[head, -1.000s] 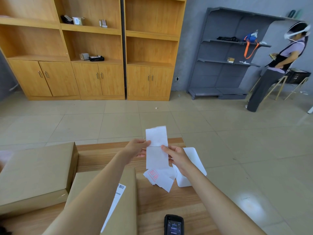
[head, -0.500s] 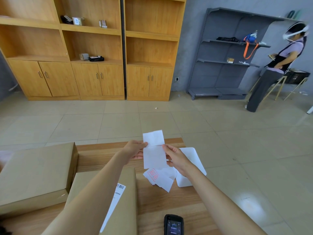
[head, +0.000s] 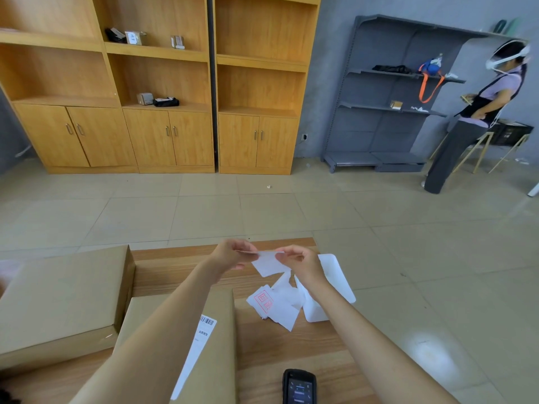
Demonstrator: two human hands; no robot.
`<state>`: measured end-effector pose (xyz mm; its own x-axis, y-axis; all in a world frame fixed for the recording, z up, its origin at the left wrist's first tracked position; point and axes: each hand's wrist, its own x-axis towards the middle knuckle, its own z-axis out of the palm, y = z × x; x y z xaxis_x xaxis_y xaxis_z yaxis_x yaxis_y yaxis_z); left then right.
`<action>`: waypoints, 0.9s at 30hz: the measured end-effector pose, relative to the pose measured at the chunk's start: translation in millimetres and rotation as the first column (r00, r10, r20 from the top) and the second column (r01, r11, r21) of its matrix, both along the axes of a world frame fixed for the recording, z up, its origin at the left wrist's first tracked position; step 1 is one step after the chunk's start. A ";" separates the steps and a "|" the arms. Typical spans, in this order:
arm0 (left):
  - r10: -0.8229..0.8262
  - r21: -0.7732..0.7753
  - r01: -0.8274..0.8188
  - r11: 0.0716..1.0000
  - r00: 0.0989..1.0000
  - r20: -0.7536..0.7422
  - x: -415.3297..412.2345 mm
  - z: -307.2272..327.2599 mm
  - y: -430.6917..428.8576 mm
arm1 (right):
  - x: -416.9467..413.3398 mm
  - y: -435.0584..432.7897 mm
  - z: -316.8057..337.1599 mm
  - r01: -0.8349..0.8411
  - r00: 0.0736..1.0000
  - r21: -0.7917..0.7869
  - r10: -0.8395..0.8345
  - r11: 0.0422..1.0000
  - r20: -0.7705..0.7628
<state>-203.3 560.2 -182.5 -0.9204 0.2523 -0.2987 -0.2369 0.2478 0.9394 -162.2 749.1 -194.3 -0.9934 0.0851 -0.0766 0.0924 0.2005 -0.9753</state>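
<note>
1. Paper slip: held in the air above the desk, over a pile of loose slips.
2. Left hand and right hand: fingers pinch the slip's upper, apparently folded edge, one at each end.
3. Recommended: align the corners before creasing, with both pinches level, or the fold will likely skew.

both hands up, close together
left hand and right hand were held forward on outstretched bare forearms, fingertips pinched, fingers curled.

Stockroom or office: wooden cabinets, metal shelving, cardboard boxes.
</note>
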 end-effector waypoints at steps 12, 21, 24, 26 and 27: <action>0.004 0.036 -0.006 0.999 0.999 0.052 -1.3 -3.6 1.0 | 3.3 3.2 -0.8 -0.014 1.000 -0.041 0.014 0.999 -0.010; 0.075 0.160 -0.098 0.982 0.987 0.140 -1.2 -4.4 3.5 | 3.2 0.6 2.1 -0.012 0.991 -0.189 0.036 0.982 0.128; 0.054 0.176 -0.077 0.981 0.990 0.132 -1.5 -5.0 3.1 | 3.7 2.0 -0.4 -0.007 0.994 -0.206 0.029 0.979 0.101; 0.026 0.185 -0.049 0.982 0.991 0.128 -1.6 -4.6 3.4 | 3.8 4.2 -2.4 -0.006 0.997 -0.213 0.022 0.977 0.074; 0.011 0.179 -0.033 0.983 0.992 0.122 -1.2 -4.3 3.7 | 4.0 4.9 -2.8 -0.006 0.998 -0.209 0.020 0.978 0.066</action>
